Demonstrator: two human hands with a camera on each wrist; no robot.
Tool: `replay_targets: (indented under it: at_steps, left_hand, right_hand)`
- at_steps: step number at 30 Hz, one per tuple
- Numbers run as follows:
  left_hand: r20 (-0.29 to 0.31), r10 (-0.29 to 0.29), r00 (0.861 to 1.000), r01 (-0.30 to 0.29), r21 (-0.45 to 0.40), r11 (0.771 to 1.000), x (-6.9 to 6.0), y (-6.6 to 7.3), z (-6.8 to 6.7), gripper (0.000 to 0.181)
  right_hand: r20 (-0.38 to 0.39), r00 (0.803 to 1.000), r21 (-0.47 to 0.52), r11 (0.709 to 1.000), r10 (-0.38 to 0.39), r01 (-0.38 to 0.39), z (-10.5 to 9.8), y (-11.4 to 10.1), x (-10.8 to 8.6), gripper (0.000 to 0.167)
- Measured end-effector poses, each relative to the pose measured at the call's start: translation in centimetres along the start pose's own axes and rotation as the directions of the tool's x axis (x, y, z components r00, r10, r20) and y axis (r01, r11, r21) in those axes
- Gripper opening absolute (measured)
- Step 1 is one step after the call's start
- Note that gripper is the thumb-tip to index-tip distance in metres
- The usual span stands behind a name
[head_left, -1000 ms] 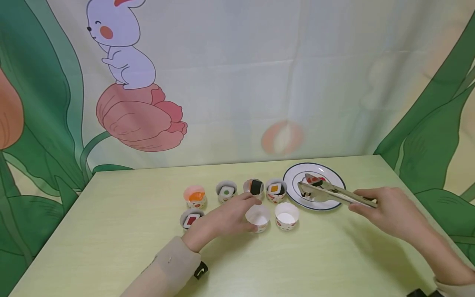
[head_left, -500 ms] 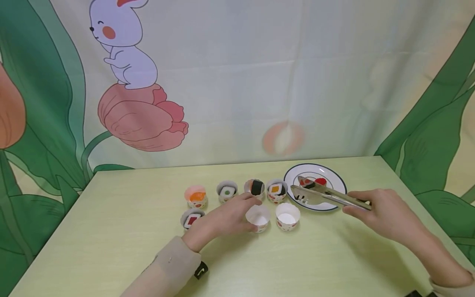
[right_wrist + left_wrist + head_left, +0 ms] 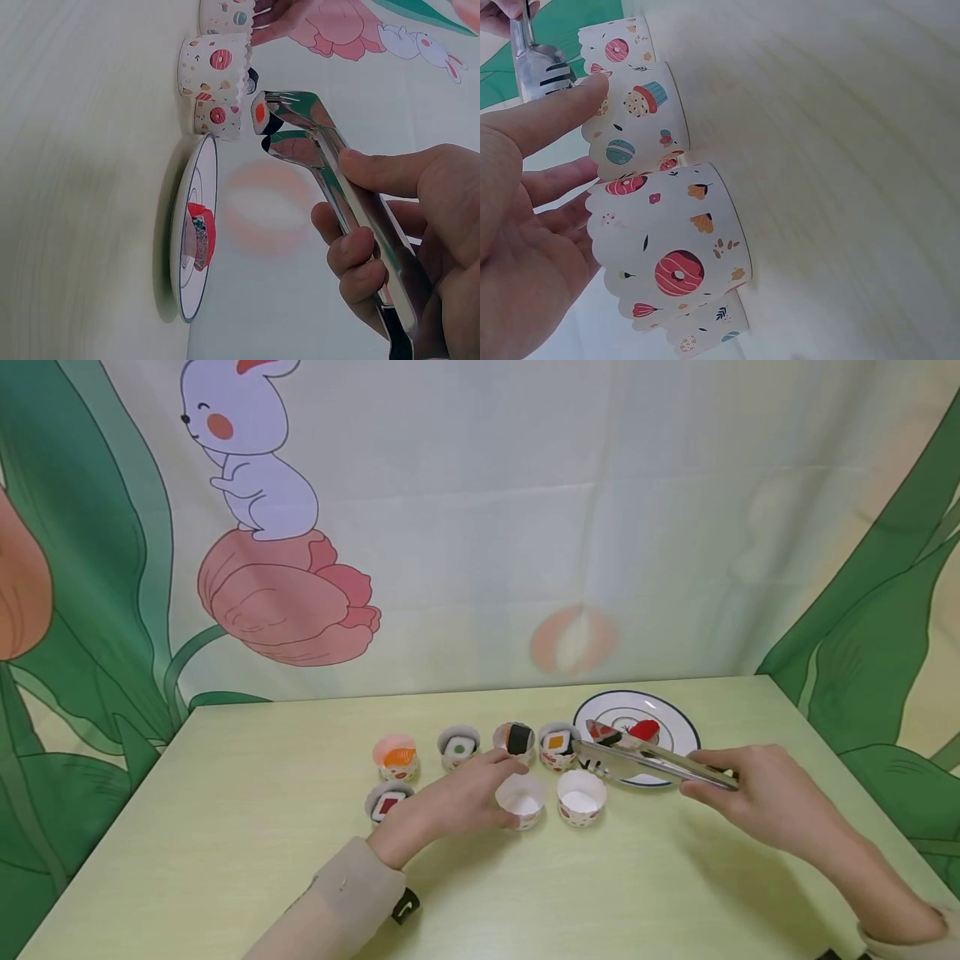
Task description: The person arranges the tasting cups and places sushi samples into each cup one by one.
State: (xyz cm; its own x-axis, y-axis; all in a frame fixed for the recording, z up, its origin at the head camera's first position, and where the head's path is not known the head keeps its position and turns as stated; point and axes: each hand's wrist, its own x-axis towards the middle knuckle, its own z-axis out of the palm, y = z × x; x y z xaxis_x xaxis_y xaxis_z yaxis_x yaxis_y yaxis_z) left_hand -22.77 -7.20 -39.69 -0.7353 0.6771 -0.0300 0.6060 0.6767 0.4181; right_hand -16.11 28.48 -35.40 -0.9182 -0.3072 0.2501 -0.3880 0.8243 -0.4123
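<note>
My left hand (image 3: 457, 797) holds a white patterned paper cup (image 3: 522, 800), fingers and thumb on opposite sides; no food shows inside. The same cup (image 3: 641, 112) appears in the left wrist view. My right hand (image 3: 772, 797) grips metal tongs (image 3: 678, 763), whose tips pinch a sushi roll (image 3: 260, 114) with an orange centre, clear of the table. The tongs' tips are over the left edge of the white, blue-rimmed plate (image 3: 681, 733), above and behind another bare paper cup (image 3: 581, 802). A red-topped sushi piece (image 3: 201, 234) sits on the plate.
Several paper cups hold sushi: one orange-topped (image 3: 396, 757), one green-centred (image 3: 458, 747), one with a black band (image 3: 518, 738), one yellow-centred (image 3: 557, 743) and one red-centred (image 3: 387, 803). Behind the table (image 3: 247, 827) hangs a printed curtain (image 3: 465, 527).
The tongs have moved left and toward me from the plate's middle, carrying the sushi roll, which uncovers the red-topped piece. My left hand stays at its cup.
</note>
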Motion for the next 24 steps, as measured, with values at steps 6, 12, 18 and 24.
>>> replay_targets:
  at_steps: [6, 12, 18, 24]
  left_hand:
    - [-0.002, 0.001, 1.000, -0.001, -0.005, 1.000, 0.0, 0.0, 0.0, 0.062]
    - [0.000, 0.001, 1.000, -0.001, -0.004, 1.000, 0.0, 0.0, 0.0, 0.061]
    - [-0.003, 0.005, 1.000, -0.005, -0.007, 1.000, 0.1, 0.0, 0.0, 0.061]
    - [-0.012, 0.022, 1.000, -0.022, 0.002, 1.000, 0.2, -0.1, 0.1, 0.060]
  right_hand:
    - [0.012, 1.000, 0.018, 1.000, -0.009, 0.009, 0.3, -0.8, 0.1, 0.042]
    - [0.023, 0.999, 0.033, 0.999, -0.024, 0.024, 0.7, -1.3, 0.3, 0.039]
    - [0.026, 0.998, 0.052, 0.997, -0.052, 0.051, 1.1, -1.8, 0.5, 0.039]
    - [0.032, 0.997, 0.061, 0.995, -0.075, 0.073, 1.7, -2.2, 0.7, 0.039]
